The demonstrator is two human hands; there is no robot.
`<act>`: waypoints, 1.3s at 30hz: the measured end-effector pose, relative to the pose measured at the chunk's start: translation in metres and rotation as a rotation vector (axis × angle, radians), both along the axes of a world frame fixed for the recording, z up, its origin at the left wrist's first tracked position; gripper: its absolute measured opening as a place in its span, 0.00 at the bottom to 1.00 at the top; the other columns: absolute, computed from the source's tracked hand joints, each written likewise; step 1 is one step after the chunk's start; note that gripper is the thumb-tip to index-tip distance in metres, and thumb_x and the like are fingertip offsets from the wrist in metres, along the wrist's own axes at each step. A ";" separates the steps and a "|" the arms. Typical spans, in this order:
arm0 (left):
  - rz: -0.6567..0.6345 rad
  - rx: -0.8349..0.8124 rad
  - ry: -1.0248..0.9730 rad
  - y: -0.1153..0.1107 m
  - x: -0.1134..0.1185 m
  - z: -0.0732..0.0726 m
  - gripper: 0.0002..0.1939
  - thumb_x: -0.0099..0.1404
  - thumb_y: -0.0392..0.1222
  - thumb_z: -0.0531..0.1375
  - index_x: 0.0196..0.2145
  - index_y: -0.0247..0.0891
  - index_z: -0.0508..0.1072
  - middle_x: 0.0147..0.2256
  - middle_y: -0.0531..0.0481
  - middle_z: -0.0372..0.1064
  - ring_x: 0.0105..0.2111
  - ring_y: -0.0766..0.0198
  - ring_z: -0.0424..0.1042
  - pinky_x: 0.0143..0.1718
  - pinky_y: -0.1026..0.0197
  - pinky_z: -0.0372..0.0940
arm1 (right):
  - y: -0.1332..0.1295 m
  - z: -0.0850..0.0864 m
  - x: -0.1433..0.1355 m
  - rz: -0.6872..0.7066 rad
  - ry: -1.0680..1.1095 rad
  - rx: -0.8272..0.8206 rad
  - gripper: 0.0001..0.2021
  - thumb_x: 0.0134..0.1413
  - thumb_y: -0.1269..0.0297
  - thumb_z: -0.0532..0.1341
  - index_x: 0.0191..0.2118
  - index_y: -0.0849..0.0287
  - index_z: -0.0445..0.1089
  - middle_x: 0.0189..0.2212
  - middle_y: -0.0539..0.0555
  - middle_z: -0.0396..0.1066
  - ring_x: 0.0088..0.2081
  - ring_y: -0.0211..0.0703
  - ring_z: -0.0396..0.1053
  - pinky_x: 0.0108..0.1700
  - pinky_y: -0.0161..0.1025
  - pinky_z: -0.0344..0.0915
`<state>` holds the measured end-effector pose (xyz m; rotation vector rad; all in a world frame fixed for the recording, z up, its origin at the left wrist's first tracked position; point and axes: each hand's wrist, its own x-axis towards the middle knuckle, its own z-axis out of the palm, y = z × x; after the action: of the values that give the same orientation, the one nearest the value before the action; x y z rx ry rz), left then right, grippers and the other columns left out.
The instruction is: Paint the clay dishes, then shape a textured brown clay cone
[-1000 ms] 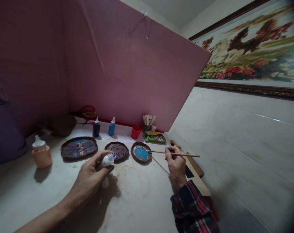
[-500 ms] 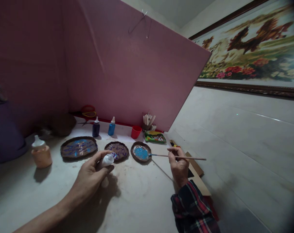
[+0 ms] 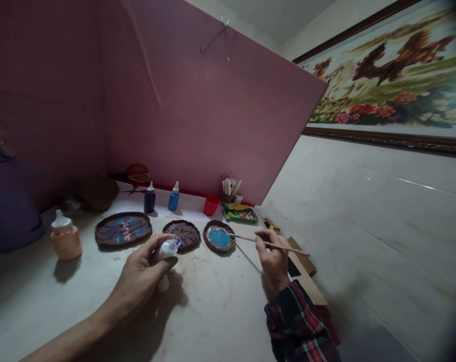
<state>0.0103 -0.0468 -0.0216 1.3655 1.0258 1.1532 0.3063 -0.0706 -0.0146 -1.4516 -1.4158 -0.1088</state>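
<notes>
Crosswise, paintbrush (image 3: 247,238) between right-hand fingers (image 3: 267,234)

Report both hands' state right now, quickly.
Left hand: closed around a small white plastic bottle with a purple-marked tip.
Right hand: closed on a slim brown wooden paintbrush with a blue-stained tip.

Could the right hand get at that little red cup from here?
Probably yes: nothing tall stands between the right hand and the red cup, only the flat green packet near the way. The hand does hold a paintbrush, though.
</notes>
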 end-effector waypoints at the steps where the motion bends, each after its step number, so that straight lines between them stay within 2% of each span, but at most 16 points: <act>1: -0.003 0.002 0.002 0.000 0.000 0.000 0.21 0.56 0.43 0.62 0.48 0.40 0.68 0.31 0.53 0.70 0.24 0.66 0.69 0.24 0.66 0.61 | 0.000 0.000 0.000 0.000 -0.017 -0.011 0.05 0.54 0.64 0.56 0.34 0.58 0.67 0.26 0.51 0.70 0.26 0.39 0.67 0.29 0.35 0.65; 5: 0.009 0.006 0.000 0.001 0.000 0.001 0.22 0.54 0.43 0.63 0.47 0.39 0.69 0.31 0.52 0.71 0.24 0.65 0.69 0.24 0.66 0.61 | -0.004 0.001 -0.003 0.015 -0.091 -0.018 0.04 0.52 0.66 0.56 0.33 0.58 0.68 0.25 0.50 0.71 0.25 0.39 0.67 0.28 0.35 0.64; 10: 0.038 0.001 -0.010 0.000 0.002 0.002 0.20 0.53 0.42 0.63 0.45 0.39 0.70 0.32 0.52 0.72 0.24 0.65 0.69 0.24 0.67 0.61 | -0.009 0.005 -0.007 0.001 -0.097 0.070 0.04 0.52 0.66 0.56 0.33 0.57 0.68 0.25 0.51 0.71 0.25 0.40 0.67 0.27 0.35 0.64; 15: 0.038 0.001 -0.009 0.000 0.001 0.000 0.20 0.54 0.41 0.63 0.45 0.40 0.70 0.32 0.53 0.71 0.23 0.67 0.67 0.23 0.67 0.60 | -0.007 0.006 -0.007 0.022 0.028 0.041 0.06 0.53 0.62 0.60 0.35 0.58 0.69 0.27 0.52 0.70 0.28 0.41 0.68 0.30 0.36 0.66; 22: 0.024 0.013 0.017 0.001 0.000 -0.002 0.19 0.56 0.42 0.62 0.47 0.41 0.68 0.34 0.53 0.70 0.24 0.68 0.66 0.23 0.68 0.60 | -0.004 -0.002 -0.003 0.156 0.358 0.022 0.11 0.55 0.56 0.60 0.38 0.59 0.68 0.22 0.49 0.65 0.21 0.36 0.62 0.23 0.34 0.62; 26: 0.018 0.006 0.017 0.001 0.000 -0.001 0.19 0.56 0.42 0.62 0.46 0.41 0.68 0.33 0.54 0.69 0.23 0.69 0.65 0.23 0.68 0.59 | -0.005 -0.002 -0.001 0.103 0.184 -0.024 0.11 0.58 0.56 0.57 0.34 0.59 0.68 0.22 0.49 0.65 0.23 0.37 0.62 0.24 0.33 0.61; 31: 0.013 0.008 0.016 0.001 0.000 -0.002 0.19 0.57 0.42 0.61 0.47 0.41 0.68 0.33 0.54 0.69 0.22 0.70 0.64 0.22 0.68 0.58 | -0.007 0.001 -0.003 0.036 -0.060 0.057 0.08 0.58 0.60 0.58 0.32 0.59 0.68 0.22 0.49 0.66 0.24 0.37 0.64 0.28 0.34 0.61; 39: 0.007 0.026 0.022 0.002 0.000 -0.004 0.19 0.57 0.42 0.61 0.47 0.41 0.67 0.34 0.52 0.69 0.25 0.68 0.66 0.24 0.68 0.60 | -0.008 0.005 -0.007 0.037 -0.175 0.108 0.07 0.59 0.64 0.57 0.32 0.60 0.68 0.22 0.48 0.66 0.24 0.36 0.64 0.29 0.33 0.61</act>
<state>0.0099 -0.0448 -0.0260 1.3994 1.0352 1.1622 0.2993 -0.0787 -0.0094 -1.3526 -1.5528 -0.2901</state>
